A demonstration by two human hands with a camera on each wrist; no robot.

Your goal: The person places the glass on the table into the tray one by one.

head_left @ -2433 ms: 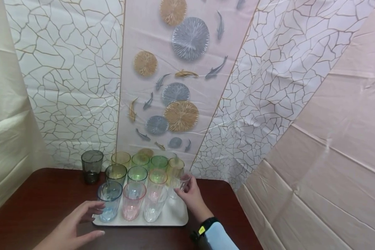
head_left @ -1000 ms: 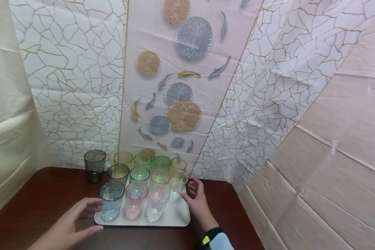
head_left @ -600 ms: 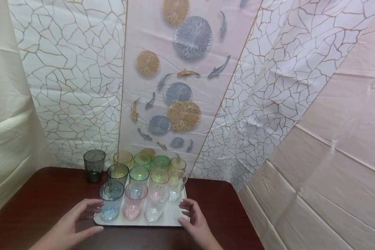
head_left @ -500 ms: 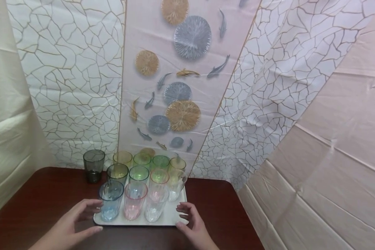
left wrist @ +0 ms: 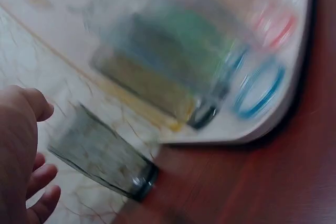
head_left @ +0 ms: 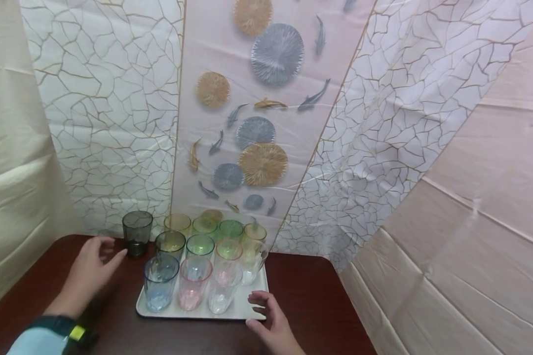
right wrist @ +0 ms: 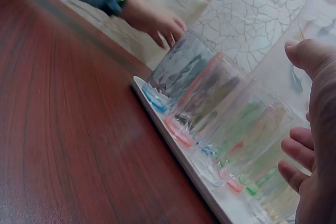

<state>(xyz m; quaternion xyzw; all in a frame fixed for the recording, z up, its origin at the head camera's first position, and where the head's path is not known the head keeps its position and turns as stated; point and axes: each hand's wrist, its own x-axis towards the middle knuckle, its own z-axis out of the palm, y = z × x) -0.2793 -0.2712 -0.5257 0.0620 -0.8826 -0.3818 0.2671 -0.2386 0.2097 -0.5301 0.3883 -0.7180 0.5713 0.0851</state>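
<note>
My left hand (head_left: pixel 90 268) is open beside a dark grey glass (head_left: pixel 137 231), which stands on the table left of the tray; its fingers are loosely bent with nothing between them. In the left wrist view, that grey glass (left wrist: pixel 102 153) appears just off the fingertips. My right hand (head_left: pixel 273 320), also holding nothing, hovers by the front right corner of the white tray (head_left: pixel 244 308), fingers bent and thumb apart. Several tinted glasses stand upright in rows on the tray, among them a blue glass (head_left: pixel 160 288), a pink glass (head_left: pixel 192 291) and a clear glass (head_left: pixel 220 296) in front.
The dark red-brown table (head_left: pixel 297 296) extends on both sides of the tray. A patterned cloth (head_left: pixel 266 118) hangs behind it, and a plain beige cloth (head_left: pixel 448 276) closes off the right side. The glasses on the tray stand close together.
The right hand has let go of a clear glass at the tray's right side and drawn back toward the front corner. The left hand has moved from the blue glass up toward the grey glass.
</note>
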